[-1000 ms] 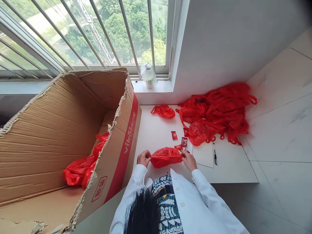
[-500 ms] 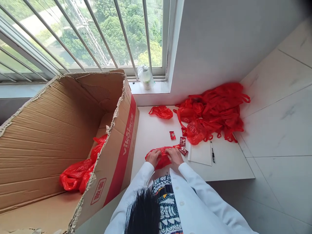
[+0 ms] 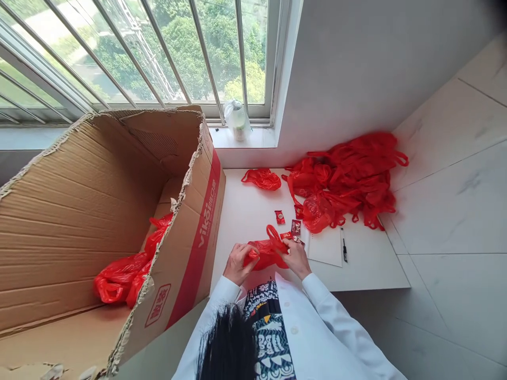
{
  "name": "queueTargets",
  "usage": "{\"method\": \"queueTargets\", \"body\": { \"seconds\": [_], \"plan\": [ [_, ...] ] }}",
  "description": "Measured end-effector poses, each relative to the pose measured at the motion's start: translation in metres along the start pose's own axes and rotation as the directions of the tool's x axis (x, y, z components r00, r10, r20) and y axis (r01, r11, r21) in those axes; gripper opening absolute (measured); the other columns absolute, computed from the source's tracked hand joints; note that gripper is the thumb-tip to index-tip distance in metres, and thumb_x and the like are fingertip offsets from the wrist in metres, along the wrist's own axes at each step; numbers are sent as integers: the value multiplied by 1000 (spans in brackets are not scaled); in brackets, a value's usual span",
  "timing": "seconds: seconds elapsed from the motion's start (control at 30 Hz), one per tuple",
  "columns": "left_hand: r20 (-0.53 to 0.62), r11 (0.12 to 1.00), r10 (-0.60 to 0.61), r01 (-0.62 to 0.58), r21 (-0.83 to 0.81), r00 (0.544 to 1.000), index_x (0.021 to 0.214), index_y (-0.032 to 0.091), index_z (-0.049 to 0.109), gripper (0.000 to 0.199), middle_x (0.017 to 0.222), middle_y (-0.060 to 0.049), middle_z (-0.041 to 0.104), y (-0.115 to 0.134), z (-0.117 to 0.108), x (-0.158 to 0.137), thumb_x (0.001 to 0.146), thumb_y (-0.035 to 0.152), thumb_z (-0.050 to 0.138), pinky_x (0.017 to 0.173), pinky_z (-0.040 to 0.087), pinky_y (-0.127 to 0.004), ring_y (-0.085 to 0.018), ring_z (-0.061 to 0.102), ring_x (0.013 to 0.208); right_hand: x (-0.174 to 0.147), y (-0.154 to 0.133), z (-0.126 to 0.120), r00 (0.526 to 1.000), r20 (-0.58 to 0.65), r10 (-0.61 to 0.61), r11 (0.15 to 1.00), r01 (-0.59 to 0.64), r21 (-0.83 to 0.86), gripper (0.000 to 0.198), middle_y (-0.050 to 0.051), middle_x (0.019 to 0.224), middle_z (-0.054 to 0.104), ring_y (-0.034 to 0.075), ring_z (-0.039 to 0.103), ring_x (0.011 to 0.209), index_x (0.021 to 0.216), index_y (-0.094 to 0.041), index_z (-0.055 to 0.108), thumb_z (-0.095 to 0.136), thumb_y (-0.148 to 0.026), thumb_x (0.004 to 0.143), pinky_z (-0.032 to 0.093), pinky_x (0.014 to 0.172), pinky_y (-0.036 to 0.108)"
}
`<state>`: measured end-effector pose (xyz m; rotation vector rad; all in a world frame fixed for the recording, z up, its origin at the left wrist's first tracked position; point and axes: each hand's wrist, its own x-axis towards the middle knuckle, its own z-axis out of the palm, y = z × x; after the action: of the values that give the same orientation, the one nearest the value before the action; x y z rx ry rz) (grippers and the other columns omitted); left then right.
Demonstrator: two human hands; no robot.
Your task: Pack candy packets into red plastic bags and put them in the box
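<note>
A red plastic bag point(image 3: 264, 254) is stretched between my two hands at the near edge of the white table. My left hand point(image 3: 238, 263) is closed on its left end, with a bit of red plastic showing between the fingers. On the other side my right hand point(image 3: 295, 257) pinches the bag near a handle loop that stands up. Small wrapped packets lie just beyond: a red packet point(image 3: 280, 217), a dark red packet point(image 3: 296, 227) and others close to my right fingers. Whether anything is inside the bag I cannot tell.
On the left stands a tall open cardboard box point(image 3: 198, 232) holding red bags point(image 3: 122, 277). A heap of red bags point(image 3: 356, 179) lies at the back right, and a single red bag point(image 3: 262, 179) at the back. Paper point(image 3: 325, 248) and a pen point(image 3: 344, 246) are to the right.
My hands have moved apart and lifted the bag's ends. A handle loop now stands up by my right hand; before, the bag lay flatter under both hands.
</note>
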<state>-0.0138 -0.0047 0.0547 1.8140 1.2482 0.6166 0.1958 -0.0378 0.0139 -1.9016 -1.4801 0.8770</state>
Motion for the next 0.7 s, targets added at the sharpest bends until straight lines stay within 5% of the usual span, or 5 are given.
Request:
{"method": "queueTargets", "body": {
  "seconds": [0.1,0.23,0.43,0.57,0.7],
  "plan": [
    [-21,981,71,-66,180,997,80,22,67,17,82,-5,56,14,-13,-10,81,23,50,79,41,-31,-20,50,85,3,-8,-10,992,-125,20,999,-14,49,25,3,70,65,16,54,63,73,-18,62,52,-41,79,40,62,25],
    [40,953,60,-69,294,997,85,24,68,23,85,-4,53,15,-32,-35,80,16,47,76,41,-27,-18,51,86,-6,0,-26,980,-115,163,912,-105,397,34,4,78,67,16,56,68,86,-15,63,59,-47,76,44,63,24],
    [291,848,-369,191,495,883,81,24,63,7,75,0,58,8,-44,-59,76,24,57,56,35,-22,-14,55,65,-23,4,-32,968,-64,243,773,-153,615,38,6,92,66,17,59,81,95,-16,61,65,-46,72,49,73,28],
    [21,925,-168,150,348,986,70,19,57,26,70,1,60,18,-37,-53,76,45,61,60,38,-23,-13,56,64,-26,-9,-35,965,-59,256,717,-149,681,45,9,104,64,20,60,90,106,-17,56,65,-44,72,50,78,32],
    [-323,946,-49,148,290,945,65,19,54,30,65,1,58,28,-25,-47,87,38,47,58,39,-21,-11,53,59,-33,-14,-46,977,-39,209,822,-154,549,46,7,98,65,19,60,86,111,-18,53,62,-43,74,50,76,30]
  ]
}}
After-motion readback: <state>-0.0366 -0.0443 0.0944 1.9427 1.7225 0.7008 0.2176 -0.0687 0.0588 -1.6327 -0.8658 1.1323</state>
